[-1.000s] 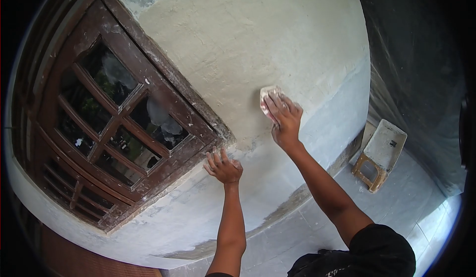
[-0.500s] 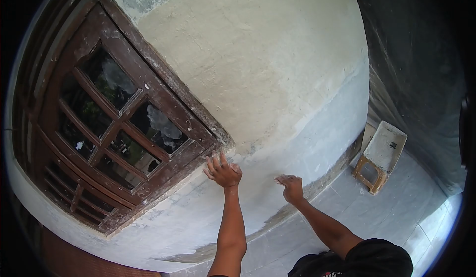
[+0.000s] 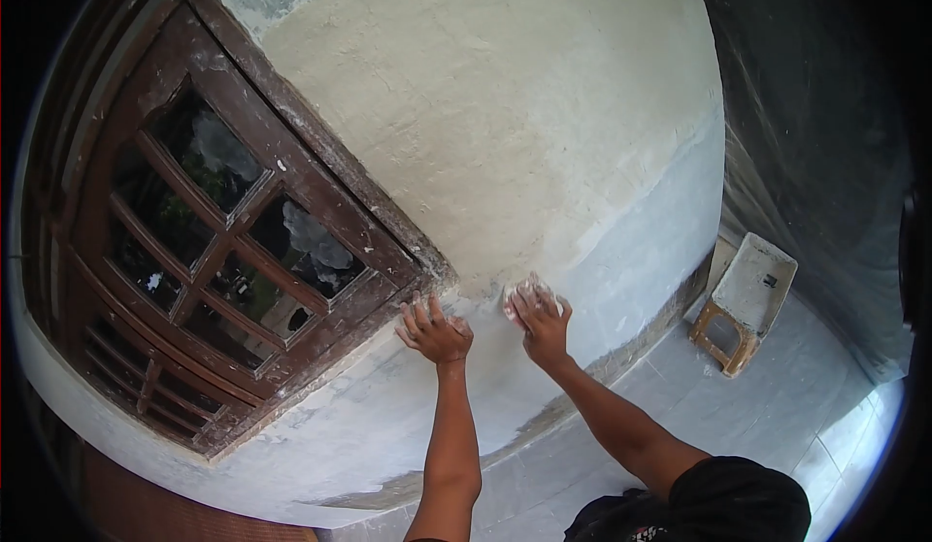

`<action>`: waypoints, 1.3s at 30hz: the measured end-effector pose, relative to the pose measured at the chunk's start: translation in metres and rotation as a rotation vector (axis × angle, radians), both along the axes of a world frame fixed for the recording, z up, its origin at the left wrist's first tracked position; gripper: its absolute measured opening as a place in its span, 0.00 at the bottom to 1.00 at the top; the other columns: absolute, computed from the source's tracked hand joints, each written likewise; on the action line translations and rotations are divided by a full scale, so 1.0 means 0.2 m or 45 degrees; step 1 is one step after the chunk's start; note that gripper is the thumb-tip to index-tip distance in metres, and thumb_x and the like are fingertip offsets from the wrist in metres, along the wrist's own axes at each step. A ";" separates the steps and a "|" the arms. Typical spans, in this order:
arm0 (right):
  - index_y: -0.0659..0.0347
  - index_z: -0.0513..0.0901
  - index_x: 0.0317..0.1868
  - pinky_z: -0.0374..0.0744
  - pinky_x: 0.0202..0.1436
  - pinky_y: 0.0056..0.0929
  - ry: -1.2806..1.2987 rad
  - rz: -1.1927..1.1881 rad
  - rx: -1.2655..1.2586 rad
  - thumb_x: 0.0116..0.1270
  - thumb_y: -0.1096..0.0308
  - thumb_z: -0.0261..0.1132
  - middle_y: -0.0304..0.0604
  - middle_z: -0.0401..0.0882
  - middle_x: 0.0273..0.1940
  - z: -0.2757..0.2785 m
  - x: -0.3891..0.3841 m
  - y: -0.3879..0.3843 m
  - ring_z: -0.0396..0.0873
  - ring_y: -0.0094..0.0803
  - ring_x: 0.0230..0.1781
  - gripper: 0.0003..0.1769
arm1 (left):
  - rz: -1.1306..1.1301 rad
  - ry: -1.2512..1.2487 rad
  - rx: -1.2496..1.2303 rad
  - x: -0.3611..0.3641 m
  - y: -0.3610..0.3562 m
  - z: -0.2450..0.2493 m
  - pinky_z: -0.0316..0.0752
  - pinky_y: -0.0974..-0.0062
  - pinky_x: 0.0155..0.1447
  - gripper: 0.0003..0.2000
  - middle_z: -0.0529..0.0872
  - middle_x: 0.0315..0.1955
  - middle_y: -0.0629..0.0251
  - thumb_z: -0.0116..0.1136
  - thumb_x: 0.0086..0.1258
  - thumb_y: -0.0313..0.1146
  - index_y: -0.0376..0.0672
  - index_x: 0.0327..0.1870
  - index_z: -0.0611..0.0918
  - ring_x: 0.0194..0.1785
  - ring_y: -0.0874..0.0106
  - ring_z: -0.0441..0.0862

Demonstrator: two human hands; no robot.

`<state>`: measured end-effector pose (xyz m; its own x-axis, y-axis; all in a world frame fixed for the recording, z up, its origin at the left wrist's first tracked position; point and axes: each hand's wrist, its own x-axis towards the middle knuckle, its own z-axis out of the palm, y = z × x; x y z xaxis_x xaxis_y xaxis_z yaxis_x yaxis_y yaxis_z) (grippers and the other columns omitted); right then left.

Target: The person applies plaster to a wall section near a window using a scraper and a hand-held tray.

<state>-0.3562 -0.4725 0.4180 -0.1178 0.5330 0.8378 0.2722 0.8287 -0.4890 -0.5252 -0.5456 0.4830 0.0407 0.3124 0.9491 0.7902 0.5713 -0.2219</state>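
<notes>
My left hand (image 3: 437, 334) rests with fingers spread at the lower corner of the brown wooden window frame (image 3: 374, 301), touching the frame's edge and the wall. Just right of it, my right hand (image 3: 544, 319) presses against the plastered wall (image 3: 544, 134), near the line between the cream upper part and the whiter band below. Under its whitened fingertips shows the edge of a thin, pale pinkish piece (image 3: 509, 303); its kind is hidden by the fingers.
A paint-stained stool (image 3: 723, 338) and a whitish tray (image 3: 752, 285) stand at the right on the grey tiled floor (image 3: 621, 426). Clear plastic sheeting (image 3: 806, 154) hangs beyond the wall's right edge. Paint-spattered glass panes (image 3: 316, 246) fill the window at left.
My right hand has moved left and up along the wall, closer to my left hand, and its fingers now lie flatter. My left hand has stayed in place.
</notes>
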 end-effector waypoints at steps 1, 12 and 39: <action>0.49 0.81 0.65 0.55 0.70 0.53 -0.101 0.076 -0.056 0.52 0.86 0.62 0.36 0.83 0.62 -0.18 0.02 -0.10 0.74 0.39 0.68 0.37 | -0.008 -0.008 -0.008 0.00 -0.02 0.00 0.42 0.39 0.79 0.25 0.71 0.70 0.55 0.35 0.76 0.44 0.47 0.70 0.72 0.76 0.50 0.62; 0.48 0.76 0.71 0.50 0.77 0.53 0.250 -0.199 0.060 0.48 0.85 0.62 0.39 0.76 0.70 0.68 0.16 0.38 0.70 0.43 0.72 0.45 | -0.001 -0.007 -0.013 -0.01 -0.02 -0.01 0.41 0.38 0.79 0.25 0.70 0.70 0.56 0.36 0.76 0.44 0.48 0.70 0.72 0.77 0.50 0.61; 0.48 0.81 0.66 0.59 0.72 0.51 0.058 -0.017 0.030 0.52 0.85 0.63 0.38 0.79 0.68 0.19 -0.06 0.08 0.71 0.44 0.72 0.39 | -0.009 -0.011 -0.008 -0.01 -0.03 -0.01 0.42 0.38 0.78 0.25 0.70 0.70 0.56 0.38 0.73 0.43 0.48 0.70 0.71 0.77 0.50 0.61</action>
